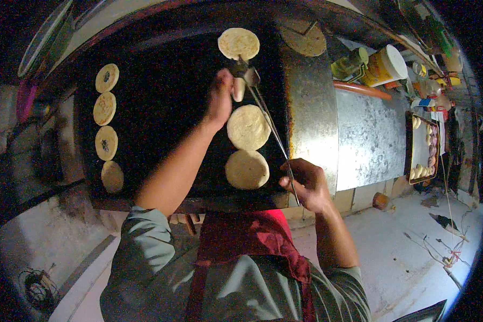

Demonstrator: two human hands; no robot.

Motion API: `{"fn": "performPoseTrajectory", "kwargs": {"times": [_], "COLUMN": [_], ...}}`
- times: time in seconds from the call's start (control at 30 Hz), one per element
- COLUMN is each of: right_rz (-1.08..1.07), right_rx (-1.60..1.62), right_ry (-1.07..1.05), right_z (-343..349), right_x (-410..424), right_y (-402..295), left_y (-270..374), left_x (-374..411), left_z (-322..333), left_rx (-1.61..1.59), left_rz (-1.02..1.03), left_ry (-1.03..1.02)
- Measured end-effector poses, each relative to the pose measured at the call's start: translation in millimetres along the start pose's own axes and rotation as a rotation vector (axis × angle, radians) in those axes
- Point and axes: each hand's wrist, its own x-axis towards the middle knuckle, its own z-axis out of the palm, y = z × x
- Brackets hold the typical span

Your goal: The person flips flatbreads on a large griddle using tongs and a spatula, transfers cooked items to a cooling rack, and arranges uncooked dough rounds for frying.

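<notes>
My right hand (306, 185) grips long thin metal tongs (270, 124) near the griddle's front edge. They slant away to the far round flatbread (238, 42) and meet its near rim. By that rim, my blurred left hand (221, 100) holds a small tool with a pale handle (239, 90) and a dark head. Just what the tool is cannot be made out. Between me and the tongs' tips, a pale flatbread (249, 127) and another flatbread (247, 169) almost touch on the black griddle (165, 100). Several smaller browned flatbreads (105, 108) form a column at its left.
Right of the griddle runs a metal ledge (310, 104), with a thin round disc (304, 38) at its far end. Beyond lie a metal worktop (370, 141), an orange-brown rod (362, 90), a white-and-yellow bucket (386, 66) and a tray (422, 141) holding dough pieces.
</notes>
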Motion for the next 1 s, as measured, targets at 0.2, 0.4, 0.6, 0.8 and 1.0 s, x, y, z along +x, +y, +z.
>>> {"fn": "performPoseTrajectory", "kwargs": {"times": [0.2,0.4,0.6,0.8,1.0], "right_rz": [-0.004,0.014,0.016,0.224,0.383], "right_rx": [0.215,0.186,0.294,0.231,0.199], "right_ry": [0.162,0.191,0.201,0.039,0.021], "right_z": [-10,-21,-31,-29,-6], "right_x": [-18,-31,-64,-126,-144], "right_y": [4,12,66,59,72], "left_y": [-4,-3,29,12,-8], "left_x": [29,44,20,-81,-107], "left_z": [10,-14,-47,-25,-10], "left_rx": [-0.506,0.386,0.596,0.799,0.900], "left_rz": [-0.285,0.087,0.422,0.281,0.315], "left_ry": [0.086,0.279,0.192,-0.333,-0.413]}}
